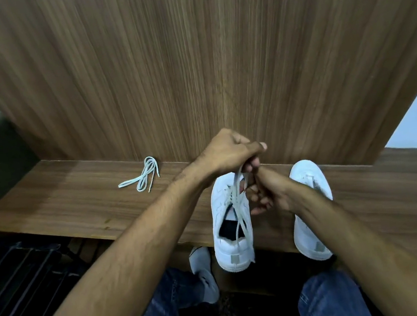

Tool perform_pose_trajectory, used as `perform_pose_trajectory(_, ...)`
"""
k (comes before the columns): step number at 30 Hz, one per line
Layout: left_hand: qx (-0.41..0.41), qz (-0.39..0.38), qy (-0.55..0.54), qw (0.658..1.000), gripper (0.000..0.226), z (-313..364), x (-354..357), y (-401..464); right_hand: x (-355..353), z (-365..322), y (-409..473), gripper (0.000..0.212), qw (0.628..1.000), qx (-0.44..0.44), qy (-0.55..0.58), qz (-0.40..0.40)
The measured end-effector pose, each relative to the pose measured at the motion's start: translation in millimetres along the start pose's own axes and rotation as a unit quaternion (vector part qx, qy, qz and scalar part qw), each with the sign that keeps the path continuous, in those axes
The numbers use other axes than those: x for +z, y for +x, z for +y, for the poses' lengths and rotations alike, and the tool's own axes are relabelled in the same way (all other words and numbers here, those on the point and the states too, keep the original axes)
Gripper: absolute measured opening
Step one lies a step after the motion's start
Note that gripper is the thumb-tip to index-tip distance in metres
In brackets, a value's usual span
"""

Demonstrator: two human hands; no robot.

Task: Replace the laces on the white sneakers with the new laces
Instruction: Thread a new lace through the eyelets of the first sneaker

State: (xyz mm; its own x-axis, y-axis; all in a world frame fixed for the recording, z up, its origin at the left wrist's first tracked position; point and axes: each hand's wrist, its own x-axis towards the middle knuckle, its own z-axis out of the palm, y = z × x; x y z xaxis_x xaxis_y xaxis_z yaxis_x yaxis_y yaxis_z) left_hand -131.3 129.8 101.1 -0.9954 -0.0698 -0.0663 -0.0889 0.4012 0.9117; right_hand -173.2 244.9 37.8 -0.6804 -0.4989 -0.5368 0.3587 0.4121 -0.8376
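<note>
Risk: your left hand [230,151] and right hand [264,192] both pinch the lace [237,202]; tugging hard could drag the overhanging sneaker [231,224] off the shelf [73,202].

Left hand [230,151]: grips lace [237,202] above left sneaker [229,225]
Right hand [266,192]: pinches same lace
Spare lace [141,177]: lies apart on tabletop [73,199]

Both forearms are bare and reach forward from the bottom of the view toward 12 o'clock, coming close together at the middle. The left hand [230,151] is higher, with its back turned up and its fingers curled tightly, thumb pressed against the first finger in a pinch. The right hand [266,189] sits just under it at 5 o'clock, wrist bent, fingers curled inward. The two hands touch each other.
</note>
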Motion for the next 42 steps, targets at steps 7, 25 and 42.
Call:
perform_pose_trajectory(7,0.052,-0.04,0.022,0.998,0.043,2.3,-5.9,-4.9,-27.0,-27.6,-12.3,0.034,0.995,-0.039,0.055,-0.067)
perform_pose_trajectory(25,0.18,0.119,-0.129,0.968,0.018,12.9,-29.0,17.2,-31.6,-34.7,-6.4,0.014,0.961,-0.274,-0.026,-0.011)
perform_pose_trajectory(42,0.123,0.095,-0.027,0.988,0.038,-97.2,21.6,29.4,-26.7,-19.0,4.3,0.023,0.992,-0.12,0.026,0.039)
